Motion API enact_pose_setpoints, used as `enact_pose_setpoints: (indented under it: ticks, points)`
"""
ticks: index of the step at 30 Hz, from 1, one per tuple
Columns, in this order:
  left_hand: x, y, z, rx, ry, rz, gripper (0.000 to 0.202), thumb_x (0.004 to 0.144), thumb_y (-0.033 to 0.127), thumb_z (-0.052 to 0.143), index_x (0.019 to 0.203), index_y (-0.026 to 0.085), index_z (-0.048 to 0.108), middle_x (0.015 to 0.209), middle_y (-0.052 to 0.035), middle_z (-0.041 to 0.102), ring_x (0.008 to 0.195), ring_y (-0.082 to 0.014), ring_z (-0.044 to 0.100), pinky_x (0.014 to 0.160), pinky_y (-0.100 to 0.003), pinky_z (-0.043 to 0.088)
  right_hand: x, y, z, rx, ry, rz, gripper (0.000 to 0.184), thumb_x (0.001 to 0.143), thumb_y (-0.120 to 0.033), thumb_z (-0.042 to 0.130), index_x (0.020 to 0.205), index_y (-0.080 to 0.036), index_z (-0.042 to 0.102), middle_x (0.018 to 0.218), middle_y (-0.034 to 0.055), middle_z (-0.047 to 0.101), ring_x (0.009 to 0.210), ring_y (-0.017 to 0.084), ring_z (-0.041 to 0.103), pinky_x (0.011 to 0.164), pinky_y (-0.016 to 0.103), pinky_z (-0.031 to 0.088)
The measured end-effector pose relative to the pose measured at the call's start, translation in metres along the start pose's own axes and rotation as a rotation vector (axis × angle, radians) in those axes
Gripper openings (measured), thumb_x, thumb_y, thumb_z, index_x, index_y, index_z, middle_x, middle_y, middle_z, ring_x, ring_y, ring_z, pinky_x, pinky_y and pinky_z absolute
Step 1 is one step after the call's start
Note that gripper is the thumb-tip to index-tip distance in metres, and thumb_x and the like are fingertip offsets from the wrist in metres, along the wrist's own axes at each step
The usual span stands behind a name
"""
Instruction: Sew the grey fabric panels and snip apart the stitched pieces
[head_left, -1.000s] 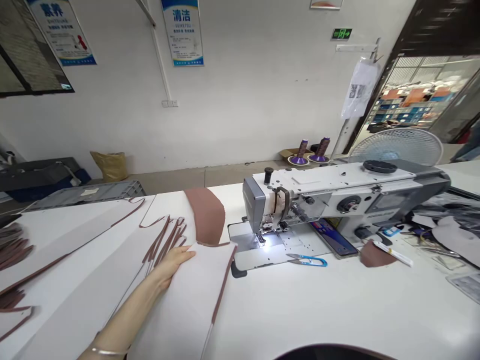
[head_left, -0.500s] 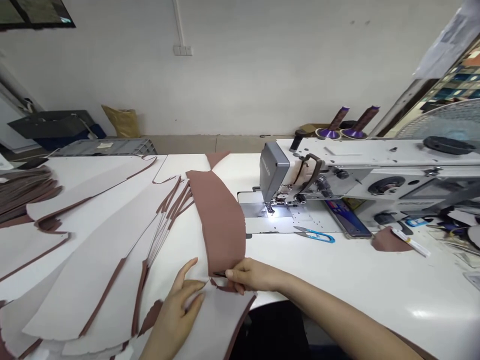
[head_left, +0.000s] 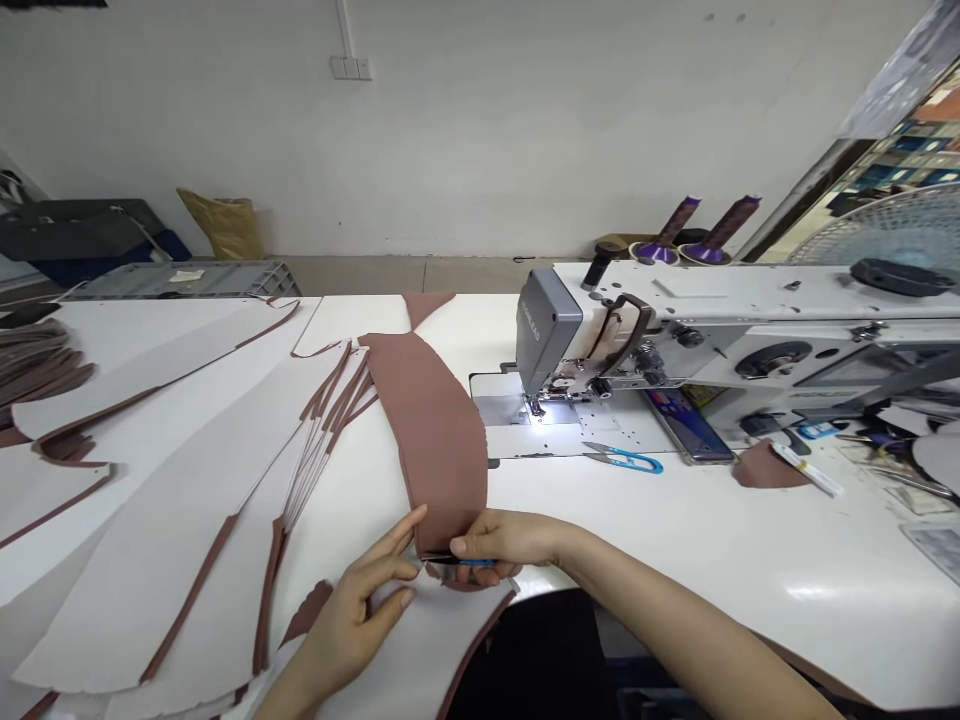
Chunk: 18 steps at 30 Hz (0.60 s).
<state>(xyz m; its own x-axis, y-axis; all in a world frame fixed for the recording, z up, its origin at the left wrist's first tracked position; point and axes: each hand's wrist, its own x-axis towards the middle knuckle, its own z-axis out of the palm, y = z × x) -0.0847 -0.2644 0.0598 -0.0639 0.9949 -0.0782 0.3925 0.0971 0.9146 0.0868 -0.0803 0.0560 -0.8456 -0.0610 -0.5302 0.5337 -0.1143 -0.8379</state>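
Note:
My right hand is closed around blue-handled thread snips. Their dark blades lie across the lower end of a curved brown panel, at its join with a grey-backed piece. At the left of that join is my left hand, fingers apart, its index fingertip on the brown panel's edge and its thumb over the grey-backed piece. A small brown flap shows beneath the snips. Part of the snips' handle is hidden by my right fingers.
A sewing machine with its lamp lit stands right of the panel. Nearer me lie a second pair of snips and a phone. Several grey pieces with brown edges fan out at the left. Two thread cones stand behind the machine.
The snips in my right hand have turned so their blue handle shows, blades at the join. My left index finger has moved up onto the brown panel's edge. The view has shifted slightly.

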Motion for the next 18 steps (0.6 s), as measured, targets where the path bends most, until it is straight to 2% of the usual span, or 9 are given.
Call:
enact_pose_setpoints:
  ticks: [7,12,18]
  points:
    - [0.001,-0.002,-0.002,-0.030,0.022,0.011,0.016,0.087,0.025,0.048,0.081,0.018,0.060,0.149,-0.0112,0.027,0.134,-0.0277,0.031,0.110,-0.044,0.027,0.001,-0.001,0.000,0.011,-0.080,0.022,0.057,0.081,-0.064,0.054,0.091,-0.010,0.068,0.057,-0.0024,0.049,0.045,0.004,0.037,0.041,0.016,0.026]
    - [0.001,-0.001,-0.001,-0.030,0.021,-0.013,0.014,0.085,0.024,0.049,0.078,0.018,0.059,0.147,-0.0107,0.032,0.133,-0.0267,0.033,0.110,-0.043,0.028,0.001,-0.003,0.002,0.087,-0.106,-0.096,0.055,0.084,-0.061,0.052,0.088,-0.009,0.069,0.053,-0.0043,0.044,0.042,0.003,0.030,0.039,0.018,0.019]
    - [0.004,0.002,0.001,-0.019,0.050,-0.011,0.013,0.083,0.021,0.049,0.074,0.018,0.057,0.142,-0.0127,0.040,0.129,-0.0275,0.039,0.108,-0.045,0.031,0.011,-0.005,0.009,0.115,-0.055,-0.183,0.046,0.081,-0.055,0.060,0.076,-0.010,0.066,0.051,-0.0047,0.044,0.044,0.005,0.034,0.041,0.019,0.020]
